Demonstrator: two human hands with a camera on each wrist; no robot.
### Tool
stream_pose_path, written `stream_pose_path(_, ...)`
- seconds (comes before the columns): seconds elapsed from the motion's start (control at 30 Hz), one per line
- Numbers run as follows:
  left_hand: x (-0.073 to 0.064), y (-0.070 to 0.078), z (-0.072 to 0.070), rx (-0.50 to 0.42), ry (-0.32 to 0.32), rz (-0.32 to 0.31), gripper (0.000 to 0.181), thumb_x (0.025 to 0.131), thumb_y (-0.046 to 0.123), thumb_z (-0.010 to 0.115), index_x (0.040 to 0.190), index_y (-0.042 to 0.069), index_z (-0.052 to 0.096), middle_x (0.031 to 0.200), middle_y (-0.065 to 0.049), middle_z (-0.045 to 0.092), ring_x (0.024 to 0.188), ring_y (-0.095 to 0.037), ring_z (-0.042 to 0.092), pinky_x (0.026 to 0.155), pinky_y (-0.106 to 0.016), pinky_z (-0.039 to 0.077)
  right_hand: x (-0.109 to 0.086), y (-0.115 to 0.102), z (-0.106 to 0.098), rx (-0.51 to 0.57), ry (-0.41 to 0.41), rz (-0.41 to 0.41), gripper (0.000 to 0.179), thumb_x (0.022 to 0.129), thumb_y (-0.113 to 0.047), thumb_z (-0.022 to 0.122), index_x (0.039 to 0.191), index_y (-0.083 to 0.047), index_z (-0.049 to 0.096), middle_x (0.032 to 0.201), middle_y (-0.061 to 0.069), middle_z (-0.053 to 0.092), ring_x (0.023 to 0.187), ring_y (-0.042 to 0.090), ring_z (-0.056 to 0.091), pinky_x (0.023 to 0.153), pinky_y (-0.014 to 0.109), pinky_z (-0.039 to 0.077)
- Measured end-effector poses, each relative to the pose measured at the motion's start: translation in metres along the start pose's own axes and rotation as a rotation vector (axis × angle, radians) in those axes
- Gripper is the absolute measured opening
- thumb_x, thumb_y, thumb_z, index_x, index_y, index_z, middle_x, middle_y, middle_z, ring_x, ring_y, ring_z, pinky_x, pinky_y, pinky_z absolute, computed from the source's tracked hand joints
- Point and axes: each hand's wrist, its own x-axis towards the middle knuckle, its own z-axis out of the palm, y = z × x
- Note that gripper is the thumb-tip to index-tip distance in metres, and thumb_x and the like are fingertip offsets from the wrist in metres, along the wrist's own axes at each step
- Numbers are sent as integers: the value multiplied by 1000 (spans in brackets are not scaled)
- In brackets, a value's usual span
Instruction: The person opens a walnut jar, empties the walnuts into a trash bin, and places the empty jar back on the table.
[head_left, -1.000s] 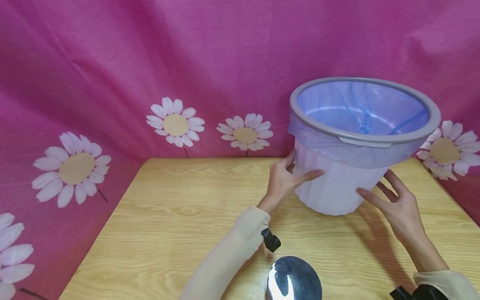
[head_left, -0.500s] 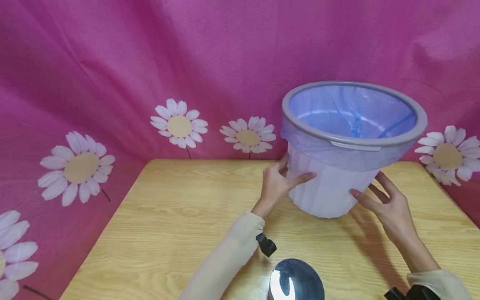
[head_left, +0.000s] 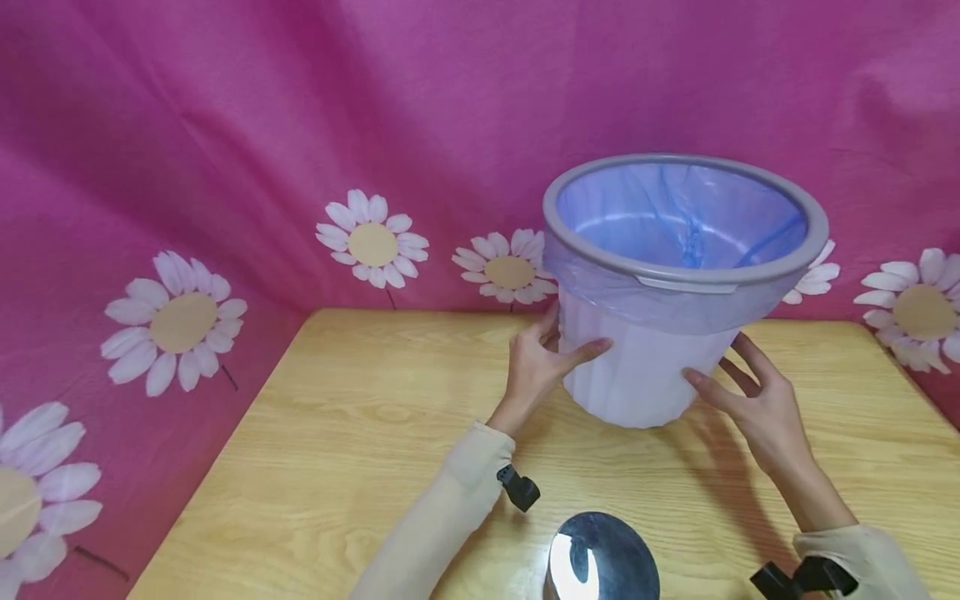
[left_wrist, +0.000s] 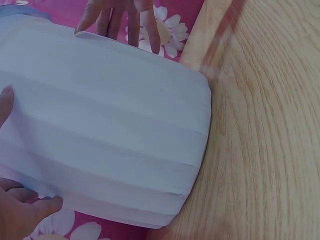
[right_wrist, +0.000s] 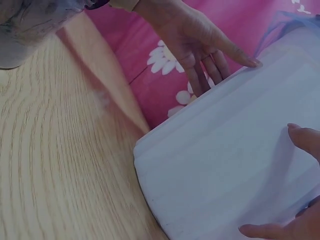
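Note:
A white ribbed trash bin (head_left: 626, 367) with a grey rim stands between my two hands, mouth up. A translucent blue bag (head_left: 675, 212) lines it and folds out under the rim. My left hand (head_left: 534, 367) grips the left side, thumb on the front wall. On the lower right side, my right hand (head_left: 765, 417) holds the bin with its thumb in front and fingers spread round the wall. Both wrist views show the bin's wall (left_wrist: 110, 115) up close. Whether the base touches the table cannot be told.
A shiny round metal object (head_left: 603, 558) sits at the table's near edge, below the bin. The wooden table (head_left: 360, 433) reaches back to a pink cloth (head_left: 450, 108) printed with white daisies, which also runs along the left side.
The bin and both hands have moved left together in front of the cloth. The view has shifted slightly, and both hands keep the same hold on the bin.

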Motion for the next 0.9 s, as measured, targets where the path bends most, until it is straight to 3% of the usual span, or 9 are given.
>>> stream_pose_path(0.37, 0, -2, -7, -16, 7, 7, 78, 66, 30, 89, 135, 26, 55, 124, -3, 65, 105, -13, 66, 86, -32, 55, 1, -6, 6, -40, -3, -2, 81, 89, -19, 68, 153, -29, 20, 159, -8, 19, 138, 34, 32, 78, 6, 46)
stream_pose_path(0.67, -3, -4, -18, -31, 32, 12, 66, 67, 23, 88, 128, 21, 62, 120, -3, 67, 105, -16, 66, 85, -33, 55, 2, -9, 15, -9, -49, 4, 81, 91, -21, 67, 154, -27, 18, 159, -3, 18, 139, 40, 30, 78, 8, 48)
stream_pose_path(0.9, -3, -3, -20, -43, 20, -1, 69, 67, 23, 88, 130, 25, 61, 122, -1, 66, 106, -16, 66, 85, -33, 55, 3, -10, 15, 11, -54, 5, 80, 91, -21, 67, 154, -26, 18, 160, -3, 18, 139, 41, 28, 78, 8, 48)
